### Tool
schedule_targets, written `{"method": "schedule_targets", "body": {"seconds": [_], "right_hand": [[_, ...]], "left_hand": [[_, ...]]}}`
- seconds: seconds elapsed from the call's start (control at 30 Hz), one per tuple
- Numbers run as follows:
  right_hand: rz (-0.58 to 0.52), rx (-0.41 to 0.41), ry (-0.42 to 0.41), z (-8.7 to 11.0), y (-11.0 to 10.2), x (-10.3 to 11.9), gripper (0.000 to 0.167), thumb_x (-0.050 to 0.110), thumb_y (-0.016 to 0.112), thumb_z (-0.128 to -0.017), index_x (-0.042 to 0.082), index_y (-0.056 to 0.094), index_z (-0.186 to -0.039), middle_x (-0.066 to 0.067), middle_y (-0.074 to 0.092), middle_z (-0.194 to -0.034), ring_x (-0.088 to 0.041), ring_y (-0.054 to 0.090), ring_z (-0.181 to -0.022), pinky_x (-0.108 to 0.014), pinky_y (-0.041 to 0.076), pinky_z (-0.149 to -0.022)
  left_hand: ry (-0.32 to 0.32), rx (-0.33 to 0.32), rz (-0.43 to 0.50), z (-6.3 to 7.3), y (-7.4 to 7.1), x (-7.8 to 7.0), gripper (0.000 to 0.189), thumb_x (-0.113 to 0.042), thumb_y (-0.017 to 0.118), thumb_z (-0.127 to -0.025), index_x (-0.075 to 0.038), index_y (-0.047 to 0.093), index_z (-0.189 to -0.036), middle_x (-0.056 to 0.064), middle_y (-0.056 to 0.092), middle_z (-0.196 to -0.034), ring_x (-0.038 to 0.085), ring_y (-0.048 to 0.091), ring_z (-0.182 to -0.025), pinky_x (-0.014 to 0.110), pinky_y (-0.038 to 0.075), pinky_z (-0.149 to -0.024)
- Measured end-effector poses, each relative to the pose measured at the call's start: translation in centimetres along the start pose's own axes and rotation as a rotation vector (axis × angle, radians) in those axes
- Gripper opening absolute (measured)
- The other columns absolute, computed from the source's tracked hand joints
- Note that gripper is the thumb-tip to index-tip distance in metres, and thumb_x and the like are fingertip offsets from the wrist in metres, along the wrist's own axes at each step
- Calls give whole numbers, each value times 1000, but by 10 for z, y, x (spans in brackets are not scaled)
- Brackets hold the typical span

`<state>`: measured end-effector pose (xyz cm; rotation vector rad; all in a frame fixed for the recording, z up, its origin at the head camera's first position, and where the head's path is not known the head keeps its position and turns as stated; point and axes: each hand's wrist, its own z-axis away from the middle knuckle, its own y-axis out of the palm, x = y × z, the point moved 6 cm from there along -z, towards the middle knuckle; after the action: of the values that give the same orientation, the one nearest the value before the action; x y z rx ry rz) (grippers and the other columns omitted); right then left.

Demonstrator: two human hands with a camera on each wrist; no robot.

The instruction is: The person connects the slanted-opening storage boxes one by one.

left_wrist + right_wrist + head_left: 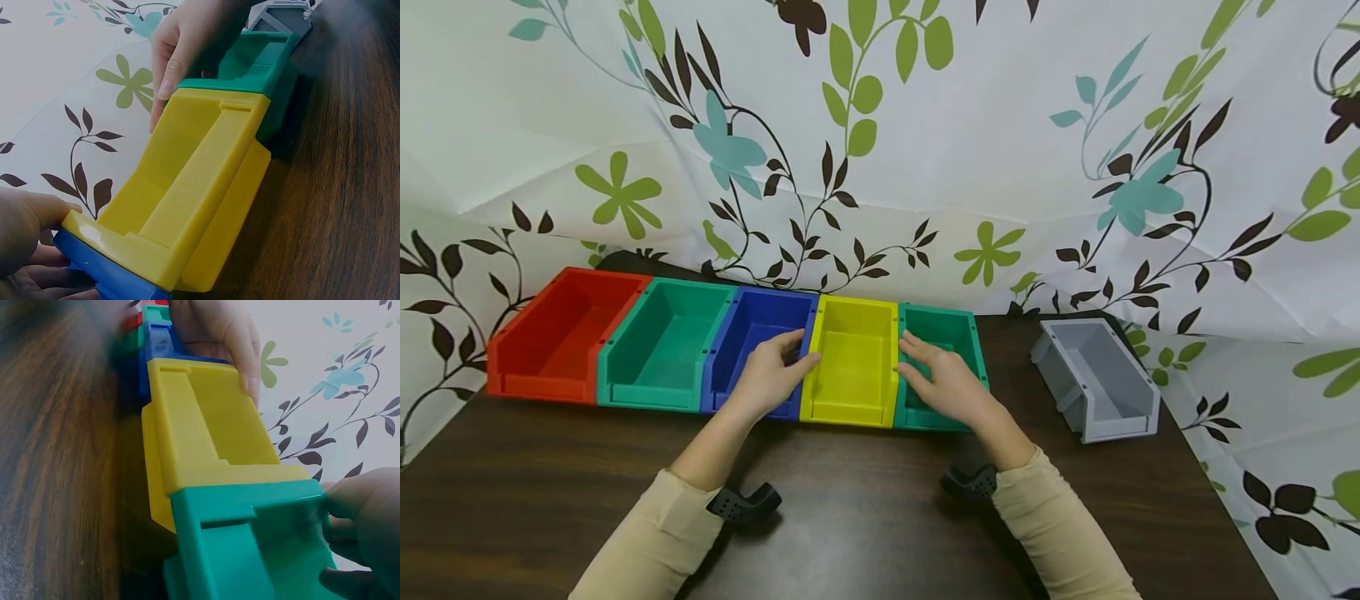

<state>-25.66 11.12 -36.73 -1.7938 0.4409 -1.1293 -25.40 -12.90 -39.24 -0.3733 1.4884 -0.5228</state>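
A yellow bin (852, 367) stands between a blue bin (758, 321) on its left and a green bin (951, 329) on its right. My left hand (772, 372) is over the blue bin, with its thumb by the yellow bin's left rim and its fingers apart. Over the green bin is my right hand (945, 379), fingertips close to the rim where green and yellow meet. In the wrist views the yellow bin (187, 181) shows no contents. Whether the fingertips press on the rims cannot be told.
Further left in the row are another green bin (664, 346) and a red bin (561, 342). A grey bin (1101, 371) stands apart at the right. All are on a dark wooden table (850, 517), with a leaf-patterned cloth (917, 183) behind.
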Motion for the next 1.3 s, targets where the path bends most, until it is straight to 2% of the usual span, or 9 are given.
{"method": "schedule_targets", "body": {"seconds": [0.17, 0.33, 0.4, 0.53, 0.67, 0.93, 1.1, 1.2, 1.3], "right_hand": [[-13, -45, 6, 2, -6, -7, 50, 33, 50, -98, 5, 47, -139, -11, 45, -145, -29, 42, -134, -48, 39, -106], [-31, -212, 12, 9, -34, -17, 45, 26, 54, -97, 2, 51, -135, -14, 58, -132, -29, 56, -120, -48, 48, -96], [-31, -280, 15, 13, -48, -23, 42, 22, 55, -96, 1, 53, -132, -16, 61, -126, -30, 63, -106, -46, 52, -86], [20, -392, 47, 25, -72, -43, 38, 18, 56, -95, 0, 57, -128, -18, 65, -117, -30, 65, -94, -45, 53, -76], [111, -471, 139, 46, -97, -71, 37, 19, 55, -95, -1, 58, -126, -21, 66, -112, -35, 64, -95, -49, 52, -77], [221, -595, 461, 102, -143, -132, 46, 23, 45, -97, -3, 49, -134, -31, 57, -122, -47, 57, -101, -59, 45, -82], [207, -495, 656, 134, -153, -172, 59, 27, 40, -97, -7, 29, -144, -39, 37, -137, -56, 36, -124, -67, 31, -98], [214, -374, 731, 145, -150, -188, 67, 31, 39, -97, -13, 19, -144, -44, 30, -137, -61, 31, -123, -68, 29, -99], [238, -308, 775, 151, -144, -195, 68, 33, 39, -97, -16, 22, -141, -46, 33, -133, -62, 33, -119, -67, 33, -97]], "left_hand": [[-2, -1, 11, 1, 2, 3, 61, -32, 57, -94, -1, 37, -144, 19, 42, -145, 35, 47, -129, 48, 43, -103], [22, -12, 10, 1, -2, 1, 62, -32, 58, -93, 0, 38, -143, 21, 44, -144, 35, 48, -128, 48, 44, -101], [26, -23, 3, 2, -5, 0, 62, -32, 58, -93, 0, 38, -142, 21, 44, -143, 36, 48, -127, 49, 44, -101], [23, -41, -4, 2, -8, 1, 61, -30, 58, -93, 1, 38, -142, 22, 43, -143, 37, 48, -127, 50, 44, -101], [16, -30, 6, 2, -5, 2, 61, -30, 58, -94, 0, 38, -142, 21, 43, -144, 36, 47, -128, 49, 43, -102], [15, -21, 3, 1, 0, 0, 61, -31, 58, -93, -1, 39, -142, 20, 44, -143, 35, 48, -128, 48, 43, -102], [17, -25, -1, 1, 1, -1, 60, -30, 58, -93, -1, 39, -142, 20, 44, -143, 35, 47, -128, 49, 42, -103], [16, -26, -2, 2, 1, -1, 61, -30, 58, -93, -1, 39, -142, 20, 44, -144, 35, 47, -129, 49, 42, -103], [13, -28, -4, 3, 0, 0, 61, -31, 58, -93, 0, 39, -142, 21, 43, -144, 36, 46, -129, 49, 42, -103]]}}
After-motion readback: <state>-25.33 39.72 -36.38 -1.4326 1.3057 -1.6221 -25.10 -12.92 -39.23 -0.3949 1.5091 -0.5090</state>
